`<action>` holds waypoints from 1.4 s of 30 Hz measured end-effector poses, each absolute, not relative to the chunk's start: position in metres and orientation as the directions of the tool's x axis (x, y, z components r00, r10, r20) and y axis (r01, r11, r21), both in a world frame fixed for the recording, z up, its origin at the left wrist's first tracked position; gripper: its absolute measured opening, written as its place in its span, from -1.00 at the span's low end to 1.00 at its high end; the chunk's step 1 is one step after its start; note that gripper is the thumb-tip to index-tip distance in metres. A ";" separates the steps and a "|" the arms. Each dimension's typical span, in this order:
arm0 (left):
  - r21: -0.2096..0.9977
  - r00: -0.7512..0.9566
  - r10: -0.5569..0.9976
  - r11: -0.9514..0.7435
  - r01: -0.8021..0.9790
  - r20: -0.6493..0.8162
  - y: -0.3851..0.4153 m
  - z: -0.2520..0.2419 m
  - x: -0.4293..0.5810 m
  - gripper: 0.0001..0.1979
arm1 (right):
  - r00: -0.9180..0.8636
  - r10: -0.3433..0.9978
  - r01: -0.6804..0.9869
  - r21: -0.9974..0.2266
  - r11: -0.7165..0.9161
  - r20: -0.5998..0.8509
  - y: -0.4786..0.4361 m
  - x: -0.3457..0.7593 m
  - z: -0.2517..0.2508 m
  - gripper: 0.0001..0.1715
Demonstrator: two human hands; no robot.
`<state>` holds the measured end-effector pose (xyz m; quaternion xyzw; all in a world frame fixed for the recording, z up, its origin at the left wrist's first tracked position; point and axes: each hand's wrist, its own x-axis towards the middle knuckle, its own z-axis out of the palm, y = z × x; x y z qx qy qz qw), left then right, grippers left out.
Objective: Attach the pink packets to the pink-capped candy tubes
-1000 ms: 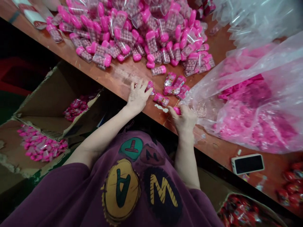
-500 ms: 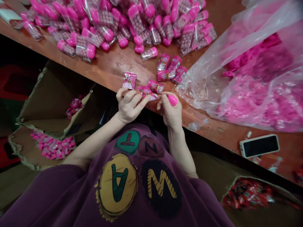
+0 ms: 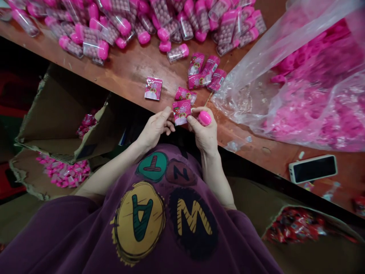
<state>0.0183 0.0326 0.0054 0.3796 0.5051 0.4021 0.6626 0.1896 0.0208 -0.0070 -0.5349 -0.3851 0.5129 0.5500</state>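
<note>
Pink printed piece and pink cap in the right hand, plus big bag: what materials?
Printed piece: likely thin plastic film, satin-looking; flat, sharp-edged. Coated paper possible.
Pink cap: probably moulded plastic, glossy; smooth, opaque, with a highlight.
Bag: looks like soft plastic film, translucent; wrinkles and shiny creases show.

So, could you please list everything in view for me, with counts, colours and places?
Bottles of small balls: many, clear with pink caps, piled on the table's far side
Loose printed labels: six, pink, mid-table
Held printed label: one, pink, between the hands
Rounded cap: one, pink, in the right hand
Plastic bag: one, translucent, pink contents, table's right
Smartphone: one, dark screen, pale edge, near right
Table: one, reddish-brown, ahead
Open cardboard boxes: at least three, brown, lower left and right
Shirt: one, purple, worn
Left hand: one, bare, beside the held label
Right hand: one, bare, pinching that label
</note>
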 end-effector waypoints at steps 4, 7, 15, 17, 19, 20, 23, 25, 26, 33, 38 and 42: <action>0.893 0.144 0.922 0.384 -0.233 -0.359 0.040 0.007 0.022 -0.57 | 0.105 0.987 -0.137 -0.985 -0.109 -0.124 0.018 0.184 -0.009 -0.59; 0.898 0.096 0.930 0.367 -0.243 -0.354 0.040 0.005 0.024 -0.61 | 0.054 0.988 -0.212 -0.968 -0.133 -0.147 0.018 0.179 -0.008 -0.54; 0.838 0.065 0.891 0.447 -0.313 -0.450 0.028 0.007 0.035 -0.60 | 0.131 0.966 -0.247 -0.951 -0.184 -0.221 0.017 0.166 -0.006 -0.49; 0.831 0.044 0.882 0.459 -0.315 -0.470 0.029 0.007 0.037 -0.59 | 0.156 0.963 -0.222 -0.958 -0.181 -0.218 0.015 0.164 -0.008 -0.52; 0.819 0.032 0.874 0.468 -0.332 -0.486 0.030 0.006 0.040 -0.58 | 0.178 0.963 -0.190 -0.967 -0.168 -0.202 0.013 0.161 -0.009 -0.58; 0.813 0.031 0.870 0.471 -0.342 -0.492 0.031 0.006 0.041 -0.58 | 0.187 0.963 -0.175 -0.971 -0.162 -0.194 0.013 0.160 -0.010 -0.61; 0.791 0.042 0.857 0.492 -0.362 -0.514 0.033 0.008 0.045 -0.57 | 0.210 0.961 -0.131 -0.979 -0.153 -0.178 0.011 0.159 -0.011 -0.70; 0.775 0.070 0.842 0.522 -0.355 -0.535 0.033 0.010 0.045 -0.56 | 0.233 0.959 -0.090 -0.986 -0.142 -0.160 0.010 0.159 -0.011 -0.75; 0.771 0.090 0.836 0.536 -0.344 -0.541 0.033 0.011 0.044 -0.56 | 0.246 0.958 -0.069 -0.989 -0.133 -0.146 0.010 0.160 -0.011 -0.77; 0.797 0.160 0.841 0.541 -0.268 -0.517 0.029 0.013 0.029 -0.65 | 0.192 0.962 -0.085 -0.980 -0.179 -0.193 0.010 0.169 -0.008 -0.73; 0.793 0.114 0.858 0.508 -0.336 -0.502 0.027 0.007 0.029 -0.65 | 0.082 0.971 -0.170 -0.963 -0.208 -0.224 0.009 0.171 -0.006 -0.47; 0.788 0.088 0.851 0.515 -0.337 -0.518 0.026 0.006 0.034 -0.65 | 0.103 0.965 -0.210 -0.954 -0.216 -0.241 0.007 0.167 -0.007 -0.46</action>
